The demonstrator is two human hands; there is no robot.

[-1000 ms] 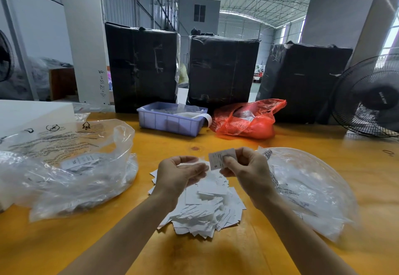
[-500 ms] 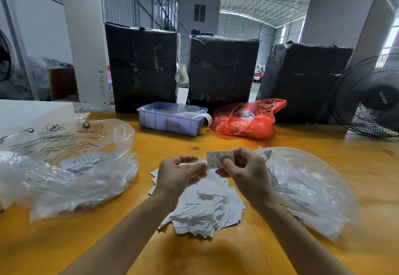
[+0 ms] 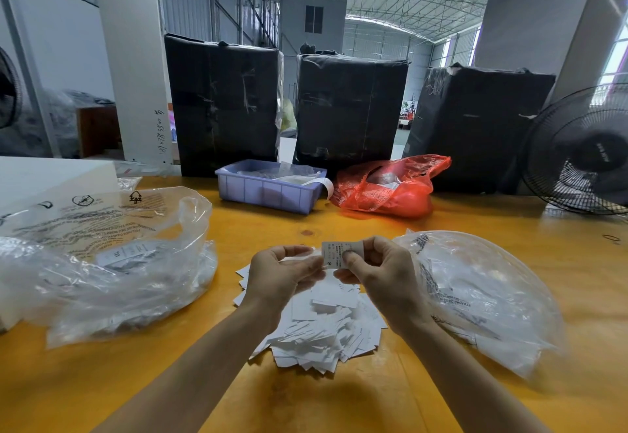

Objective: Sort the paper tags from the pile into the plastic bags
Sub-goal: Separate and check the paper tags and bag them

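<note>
A pile of white paper tags (image 3: 323,327) lies on the yellow table in front of me. Just above it, my right hand (image 3: 380,272) pinches one printed tag (image 3: 336,253) between thumb and fingers. Close beside it to the left, my left hand (image 3: 282,272) has its fingers curled round a few white tags, whose edge shows at its fingertips. A clear plastic bag (image 3: 102,262) with tags inside lies at the left. A second clear plastic bag (image 3: 482,293) lies at the right, next to my right wrist.
At the back of the table (image 3: 577,347) stand a blue plastic bin (image 3: 268,191) and a red plastic bag (image 3: 390,191). Behind them are three black wrapped boxes (image 3: 350,109). A black fan (image 3: 584,153) stands at the far right, a white block (image 3: 51,177) at the far left.
My right hand has turned the pinched tag flatter and brought it slightly left, closer to my left hand. The right bag's edge has settled a little.
</note>
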